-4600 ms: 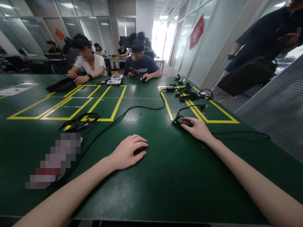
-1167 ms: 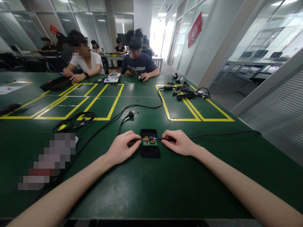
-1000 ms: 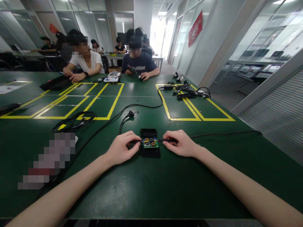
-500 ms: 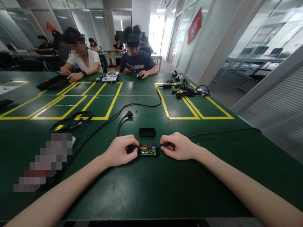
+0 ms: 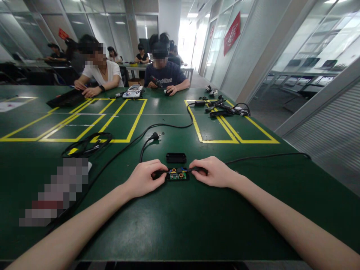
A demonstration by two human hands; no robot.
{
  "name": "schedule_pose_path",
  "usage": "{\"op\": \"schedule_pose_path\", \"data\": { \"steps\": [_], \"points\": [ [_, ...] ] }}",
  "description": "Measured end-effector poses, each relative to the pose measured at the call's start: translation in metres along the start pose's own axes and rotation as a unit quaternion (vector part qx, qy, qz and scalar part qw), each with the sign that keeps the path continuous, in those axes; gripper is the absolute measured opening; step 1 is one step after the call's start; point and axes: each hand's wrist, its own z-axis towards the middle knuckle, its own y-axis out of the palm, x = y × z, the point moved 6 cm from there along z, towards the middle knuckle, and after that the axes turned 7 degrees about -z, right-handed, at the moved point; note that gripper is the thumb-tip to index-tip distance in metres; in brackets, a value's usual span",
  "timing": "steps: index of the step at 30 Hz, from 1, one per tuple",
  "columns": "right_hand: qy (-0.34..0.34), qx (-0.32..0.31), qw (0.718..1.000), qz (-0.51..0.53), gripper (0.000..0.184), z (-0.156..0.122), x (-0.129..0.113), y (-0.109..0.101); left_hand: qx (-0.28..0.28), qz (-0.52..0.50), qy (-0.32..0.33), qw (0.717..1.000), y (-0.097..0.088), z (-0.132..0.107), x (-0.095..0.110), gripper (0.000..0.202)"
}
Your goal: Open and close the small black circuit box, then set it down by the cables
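Between my two hands lies a small green circuit board with copper-coloured coils, in or on a black base. My left hand is closed, pinching the black cable at the board's left end. On the other side, my right hand pinches the black cable where coloured wires meet the board. Just beyond the board rests a black rectangular case half, its hollow side up. A power plug on a short cable stretch lies past my left hand.
A coiled black cable and a blurred-out object lie to the left. Farther right is a pile of adapters and cables. Two people sit across the green table, one holding a dark tool. Yellow tape marks rectangles.
The board appears slightly higher and more tilted between my hands, and a little farther right. Both hands keep their pinch on the cables. The view has shifted slightly.
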Motion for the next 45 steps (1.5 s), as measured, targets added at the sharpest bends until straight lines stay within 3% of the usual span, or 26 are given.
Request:
{"op": "schedule_pose_path", "data": {
  "steps": [6, 13, 21, 39, 45],
  "points": [
    [-0.037, 0.04, 0.998, -0.039, 0.024, -0.001, -0.001, -0.002, 0.011, 0.034, -0.021, 0.999, -0.001, 0.0, -0.004, 0.017],
    [-0.059, 0.073, 0.994, -0.052, 0.021, -0.002, 0.0, 0.001, -0.002, 0.06, -0.014, 0.998, -0.002, 0.0, -0.003, 0.019],
    [-0.061, 0.069, 0.996, -0.014, 0.019, 0.0, -0.002, -0.002, 0.008, 0.079, 0.049, 0.996, -0.003, 0.002, 0.002, 0.02],
    [-0.067, 0.034, 0.997, -0.017, 0.017, 0.004, -0.008, -0.001, -0.013, 0.077, 0.038, 0.996, -0.002, 0.003, 0.005, 0.015],
    [-0.082, 0.076, 0.994, 0.01, 0.02, 0.006, -0.012, -0.005, -0.009, 0.067, 0.033, 0.997, -0.003, 0.004, 0.006, 0.014]
  ]
}}
